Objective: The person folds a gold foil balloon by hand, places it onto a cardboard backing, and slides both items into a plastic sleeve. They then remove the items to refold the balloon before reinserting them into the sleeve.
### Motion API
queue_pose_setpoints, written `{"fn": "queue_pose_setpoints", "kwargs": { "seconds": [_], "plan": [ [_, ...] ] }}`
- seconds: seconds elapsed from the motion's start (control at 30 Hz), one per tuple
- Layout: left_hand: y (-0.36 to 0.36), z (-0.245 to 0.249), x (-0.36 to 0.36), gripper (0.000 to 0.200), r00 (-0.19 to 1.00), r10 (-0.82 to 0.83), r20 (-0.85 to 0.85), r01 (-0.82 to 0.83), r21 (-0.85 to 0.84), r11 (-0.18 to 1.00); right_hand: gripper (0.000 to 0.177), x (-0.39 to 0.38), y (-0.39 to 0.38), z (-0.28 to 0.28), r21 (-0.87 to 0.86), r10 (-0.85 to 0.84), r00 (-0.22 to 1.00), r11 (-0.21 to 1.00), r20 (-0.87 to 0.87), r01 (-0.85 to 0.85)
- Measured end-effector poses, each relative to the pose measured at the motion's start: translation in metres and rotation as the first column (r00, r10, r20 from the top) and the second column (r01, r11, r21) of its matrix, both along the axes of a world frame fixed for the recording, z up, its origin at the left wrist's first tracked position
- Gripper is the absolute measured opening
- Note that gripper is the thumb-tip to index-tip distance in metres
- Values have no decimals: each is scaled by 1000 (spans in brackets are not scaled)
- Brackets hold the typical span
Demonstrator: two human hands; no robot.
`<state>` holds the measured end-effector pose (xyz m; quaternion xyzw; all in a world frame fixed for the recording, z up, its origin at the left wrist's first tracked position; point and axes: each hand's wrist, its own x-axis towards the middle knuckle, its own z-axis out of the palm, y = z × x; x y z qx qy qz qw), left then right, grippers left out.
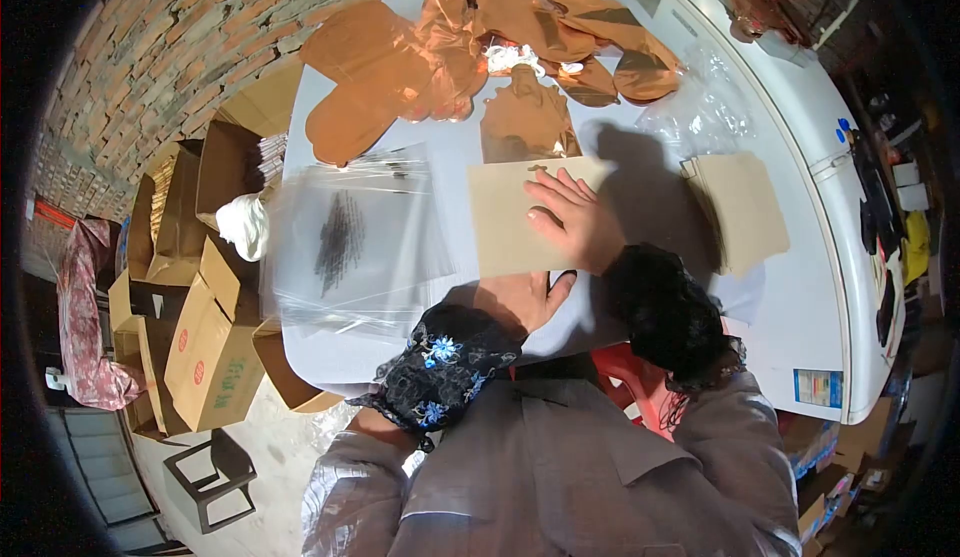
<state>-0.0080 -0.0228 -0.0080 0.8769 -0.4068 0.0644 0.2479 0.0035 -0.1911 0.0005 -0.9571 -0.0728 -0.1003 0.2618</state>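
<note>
Head view, the only one. A pale tan sheet (510,202) lies flat on the white table (395,352), directly in front of the person. A copper-coloured piece (525,122) lies at its far edge; whether the two are joined cannot be told. The right hand (575,219) is spread on the sheet's right part, fingers extended, palm down, pressing rather than gripping. The left hand (520,302) is at the near edge, thumb held apart; its fingers are largely hidden, so whether they pinch anything cannot be told.

Handling, by judgement: the sheet looks light and fairly stiff, like thin card, apt to slide on a smooth top and to crease at the corners. Best hold: opposite side edges, or flat pressure at the middle. The copper-coloured piece looks thin, limp and slick; it would likely wrinkle, so a broad hold near its wide end seems kinder than a fingertip pinch.

Right of the sheet, a stack of similar sheets (745,212); left, clear plastic sleeves (385,257), probably slippery and clingy.
</note>
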Motion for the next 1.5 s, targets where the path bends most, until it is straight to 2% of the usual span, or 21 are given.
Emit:
{"fn": "queue_pose_setpoints", "kwargs": {
  "seconds": [0.03,0.23,0.57,0.7,0.8,0.9,0.93,0.97,1.0,1.03,1.07,1.1,1.13,1.17,1.23,1.33,1.37,1.4,1.43,1.47,1.5],
  "plan": [
    [1,-1,-1,55,996,1,-85,0,16,1000,44,0,0,-1,-7,-8,1000,1000,20,8],
    [4,-5,-14,59,994,64,84,-63,-17,998,43,1,3,-4,-8,-30,995,999,99,31],
    [54,13,-28,62,998,-16,63,10,93,996,49,-3,11,-18,-110,-39,976,992,214,64],
    [67,22,-23,63,999,-51,-7,51,129,990,53,-6,15,-7,-168,-27,971,983,237,69],
    [75,39,-22,53,997,-57,-42,62,112,992,56,-2,14,-9,-188,-8,950,980,311,70],
    [88,86,-2,42,878,-46,-477,178,236,955,60,-3,15,-8,-192,8,948,980,318,56],
    [85,107,12,37,831,61,-553,68,211,975,62,-4,15,-6,-193,13,951,980,309,49],
    [79,111,25,37,859,90,-504,-69,60,996,63,-5,16,-6,-192,12,954,980,298,47],
    [68,116,46,35,839,210,-501,-149,159,976,64,-6,16,-6,-191,14,958,981,288,43],
    [59,96,69,33,901,189,-390,-195,24,981,65,-5,16,-4,-193,17,958,980,285,39],
    [50,73,99,40,946,113,-303,-130,-36,991,69,-6,16,0,-192,15,983,981,185,21],
    [37,59,118,42,947,134,-292,-148,-23,989,68,-6,17,0,-185,21,975,983,223,21],
    [22,49,135,45,967,145,-210,-138,48,989,66,-5,17,-1,-177,23,965,984,262,25],
    [6,54,144,47,952,220,-213,-181,188,965,64,-4,17,-2,-172,22,953,985,302,32],
    [-17,36,162,52,954,256,-158,-237,128,963,62,-5,15,-6,-176,21,952,984,307,35],
    [-35,-5,183,51,924,382,16,-371,-209,905,62,-5,14,-7,-177,21,960,984,279,29],
    [-35,-6,195,49,927,313,-206,-346,-155,925,63,-5,14,-7,-176,17,963,984,270,32],
    [-33,0,212,47,876,239,-420,-310,-108,945,64,-5,15,-5,-175,12,965,984,262,35],
    [-32,8,219,45,770,166,-615,-264,-70,962,65,-6,16,-4,-174,7,967,984,253,38],
    [-32,39,208,30,720,223,-658,-282,17,959,67,-6,16,-2,-177,7,971,984,238,36],
    [-32,28,219,26,670,121,-733,-242,-61,968,68,-6,15,0,-181,7,975,983,224,34]
  ]
}}
